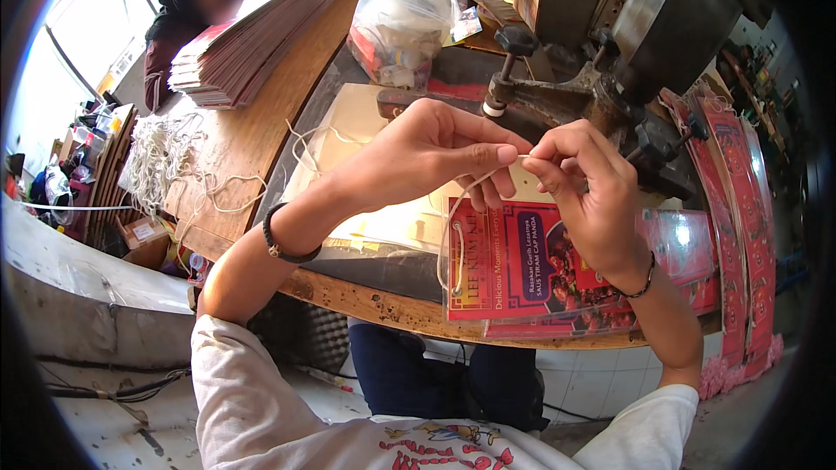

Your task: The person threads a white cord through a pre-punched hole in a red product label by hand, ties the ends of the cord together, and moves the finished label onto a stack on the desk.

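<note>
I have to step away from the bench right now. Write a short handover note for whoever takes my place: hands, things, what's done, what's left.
Left hand: pinching the white string at thumb and forefinger.
Right hand: pinching the same string's end, fingertips almost meeting the left's.
Red printed card: hangs below the hands, over the wooden table edge; the string already passes through its slot on the left side.
Done: string threaded. Left: apparently the knot at the top; none shows yet.
Spare strings lie to the left, a stack of cards beyond them.
</note>
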